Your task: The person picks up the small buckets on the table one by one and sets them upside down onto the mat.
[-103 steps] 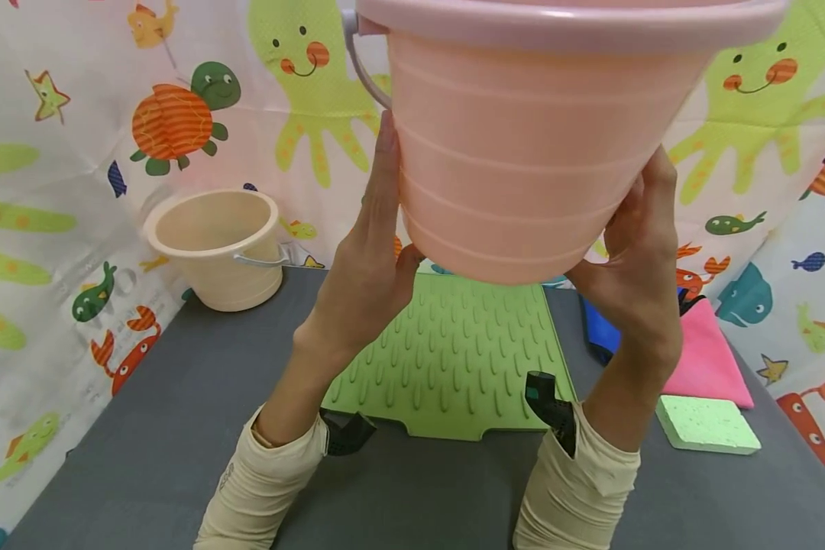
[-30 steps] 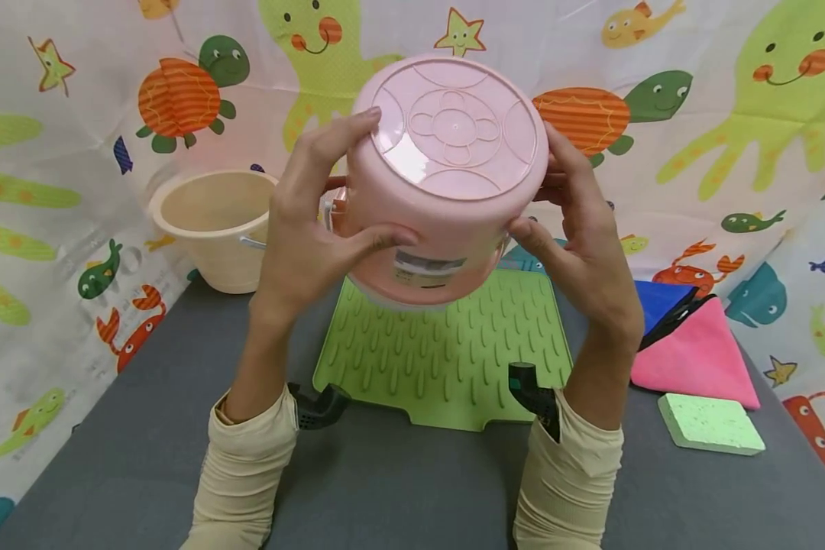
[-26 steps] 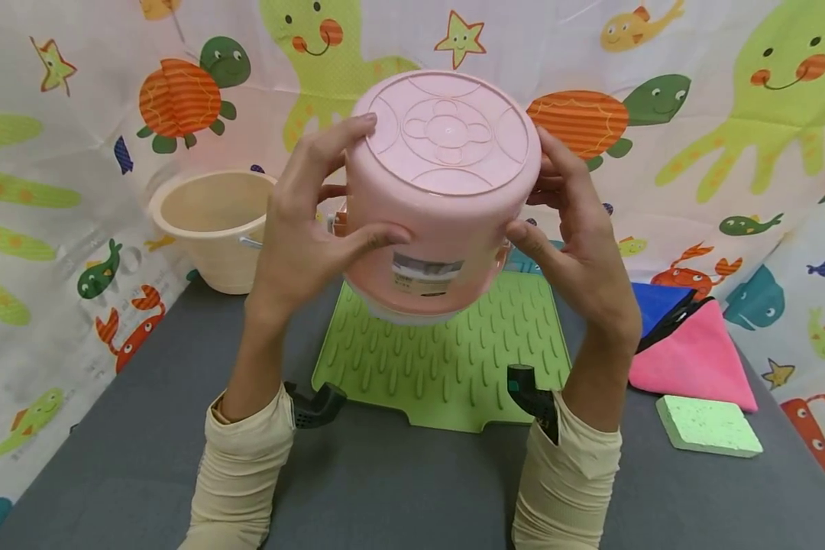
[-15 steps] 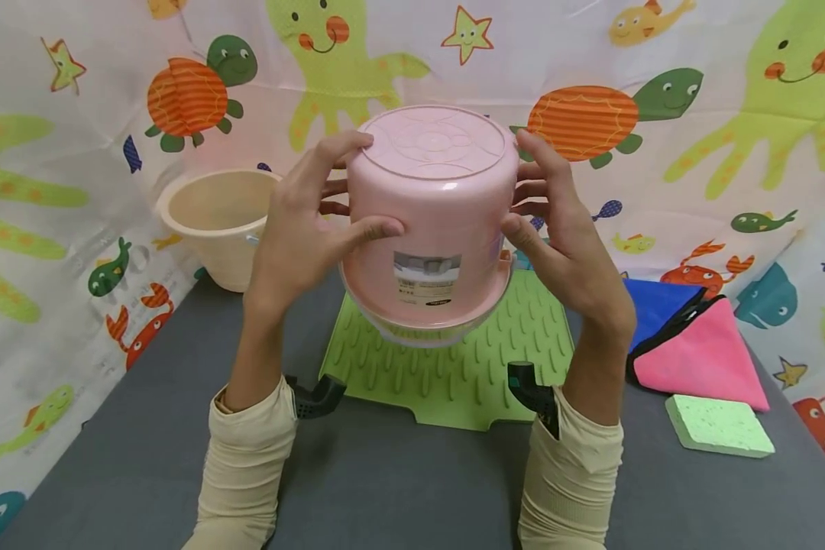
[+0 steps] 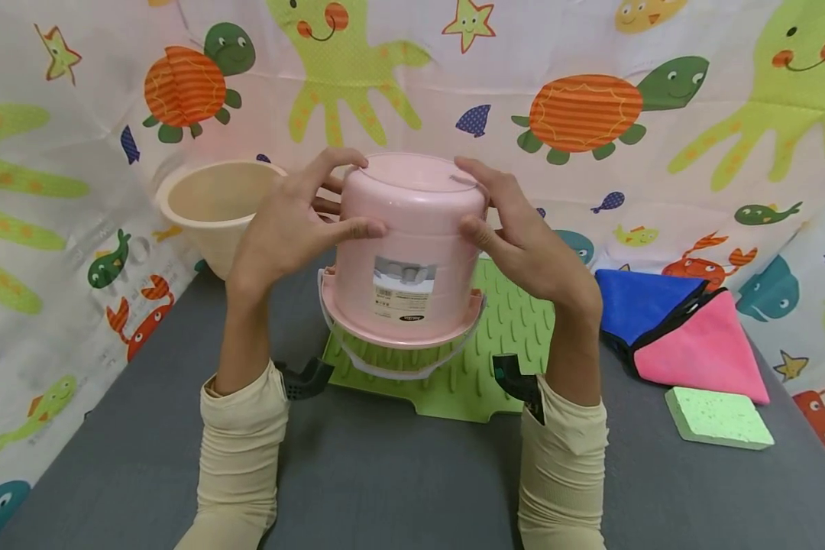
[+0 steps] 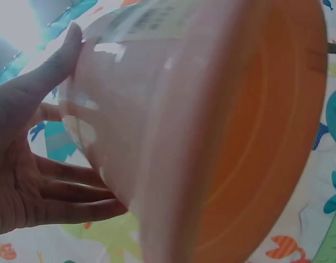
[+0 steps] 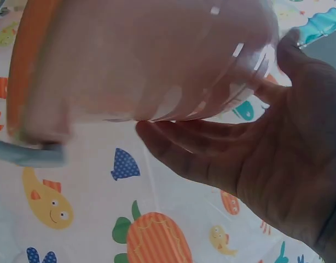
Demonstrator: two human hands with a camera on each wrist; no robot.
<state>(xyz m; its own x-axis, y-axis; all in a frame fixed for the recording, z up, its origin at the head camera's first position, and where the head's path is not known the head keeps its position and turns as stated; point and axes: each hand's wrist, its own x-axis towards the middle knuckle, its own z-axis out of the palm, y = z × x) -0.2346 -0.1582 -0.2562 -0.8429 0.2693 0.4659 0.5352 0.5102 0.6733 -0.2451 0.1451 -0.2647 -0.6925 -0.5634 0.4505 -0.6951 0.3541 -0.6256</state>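
A pink bucket point(image 5: 357, 260) is held upside down over the green mat point(image 5: 516, 321), its base up and a printed label point(image 5: 404, 288) towards the head camera. The left hand point(image 5: 285, 221) grips its left side near the base, thumb across the front. On the opposite side the right hand point(image 5: 525, 237) grips it, thumb at the front and a finger over the base edge. The pale handle point(image 5: 399, 374) hangs below the rim. In the left wrist view the bucket's orange-tinted inside point(image 6: 266, 126) shows past the rim; the right wrist view has fingers point(image 7: 179, 153) against the wall.
A cream bucket point(image 5: 209, 237) stands upright at the back left. Right of the mat lie a blue and pink cloth item point(image 5: 701, 347) with black edging and a pale green sponge point(image 5: 718, 416). A patterned curtain point(image 5: 481, 76) hangs behind the grey table point(image 5: 399, 466).
The pink bucket was upright and high earlier, then upside down with its base tipped towards the camera. Both hands have since lowered it over the mat, moved slightly left and levelled it.
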